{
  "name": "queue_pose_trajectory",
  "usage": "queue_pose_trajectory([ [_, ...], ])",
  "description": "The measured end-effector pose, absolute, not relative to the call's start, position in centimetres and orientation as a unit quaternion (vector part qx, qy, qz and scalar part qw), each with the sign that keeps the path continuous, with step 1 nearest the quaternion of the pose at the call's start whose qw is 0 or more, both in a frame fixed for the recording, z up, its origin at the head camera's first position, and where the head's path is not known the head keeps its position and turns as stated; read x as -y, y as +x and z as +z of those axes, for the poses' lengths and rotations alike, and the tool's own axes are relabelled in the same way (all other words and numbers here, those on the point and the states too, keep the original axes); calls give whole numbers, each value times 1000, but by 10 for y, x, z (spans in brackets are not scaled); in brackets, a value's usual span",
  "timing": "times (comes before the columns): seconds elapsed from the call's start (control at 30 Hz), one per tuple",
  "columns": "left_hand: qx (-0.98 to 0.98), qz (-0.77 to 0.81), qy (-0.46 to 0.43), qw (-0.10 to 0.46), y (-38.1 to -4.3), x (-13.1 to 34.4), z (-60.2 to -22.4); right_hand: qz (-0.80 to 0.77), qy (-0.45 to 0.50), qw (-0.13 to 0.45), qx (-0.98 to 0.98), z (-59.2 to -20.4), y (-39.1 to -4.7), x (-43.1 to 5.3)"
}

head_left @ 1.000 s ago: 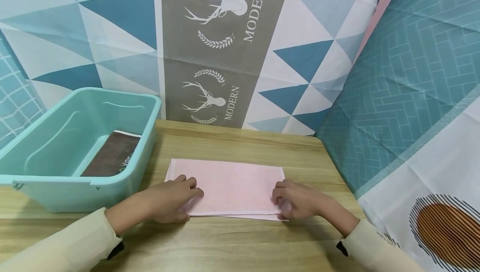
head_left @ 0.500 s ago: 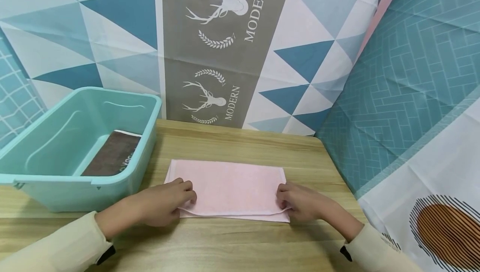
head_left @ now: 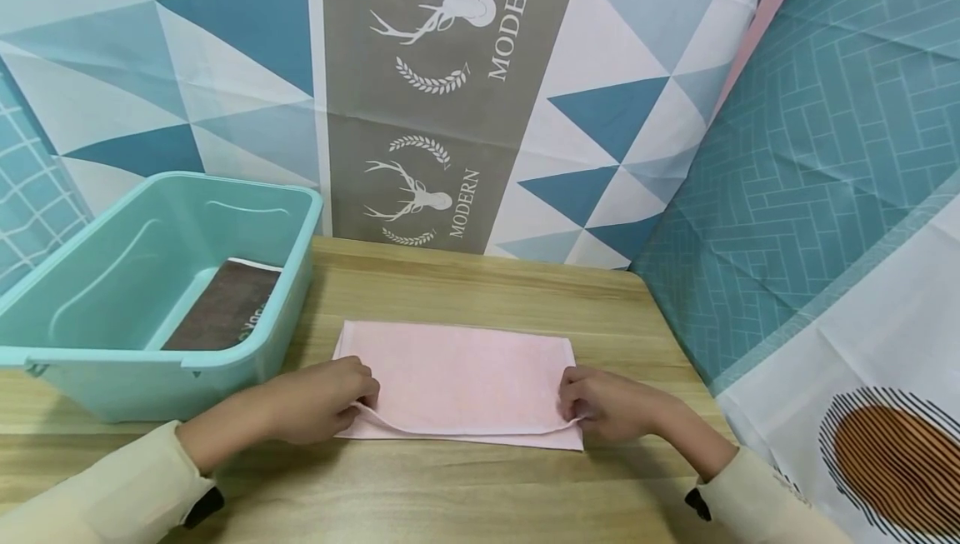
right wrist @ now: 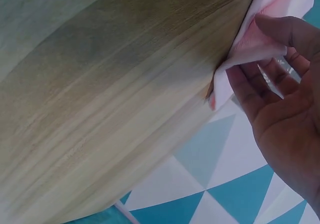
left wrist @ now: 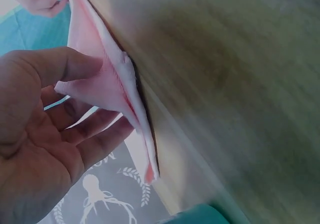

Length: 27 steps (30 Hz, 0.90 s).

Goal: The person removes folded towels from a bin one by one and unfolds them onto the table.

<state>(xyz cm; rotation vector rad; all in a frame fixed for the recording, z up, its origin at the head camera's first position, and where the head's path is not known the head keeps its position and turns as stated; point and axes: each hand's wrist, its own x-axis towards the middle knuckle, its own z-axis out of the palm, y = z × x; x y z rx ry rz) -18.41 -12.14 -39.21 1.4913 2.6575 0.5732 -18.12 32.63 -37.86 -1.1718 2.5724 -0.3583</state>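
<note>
You pinch the near corners of the pink cloth's [head_left: 465, 377] top layer, left hand [head_left: 318, 398] and right hand [head_left: 618, 402] just as near. It lies on the table [head_left: 487, 494], two o'clock from your left fingers, ten from your right, long side nine-to-three. One cloth, two hands, one tub [head_left: 135, 381].

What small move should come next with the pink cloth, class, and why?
Probably lift the upper layer of the pink cloth by its near edge and fold it away from the body. The left hand and right hand each pinch that edge, which is raised at both ends while the layer beneath rests on the table.
</note>
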Motion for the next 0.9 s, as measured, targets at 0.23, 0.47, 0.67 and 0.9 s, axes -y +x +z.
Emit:
queue_pose_trajectory([
  [0.23, -853, 271, 444, 38, -190, 125, -393, -250, -379, 186, -871, -377, -191, -342],
  [0.47, -867, 355, 347, 45, -192, 122, -393, -318, -318, 214, -867, -379, -203, -353],
  [0.67, -873, 418, 250, 12, -195, 118, -393, -346, -294, 208, -867, -381, -214, -359],
  [0.9, -853, 504, 134, 4, -204, 109, -387, -371, -250, 176, -877, -374, -229, -360],
])
